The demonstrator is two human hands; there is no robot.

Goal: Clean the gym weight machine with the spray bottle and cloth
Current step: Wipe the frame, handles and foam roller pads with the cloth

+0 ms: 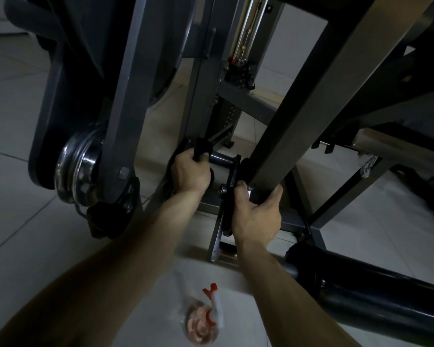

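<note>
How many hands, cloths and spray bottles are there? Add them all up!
Hands: 2, left hand and right hand, which grips the machine bar
Cloths: 1, black cloth in the left hand
Spray bottles: 1, spray bottle on the floor
Total: 4

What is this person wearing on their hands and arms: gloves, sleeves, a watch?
Nothing that shows. The left hand and right hand are bare, with no gloves, rings or watch, and both arms are uncovered, with no sleeve as far as the picture reaches.
</note>
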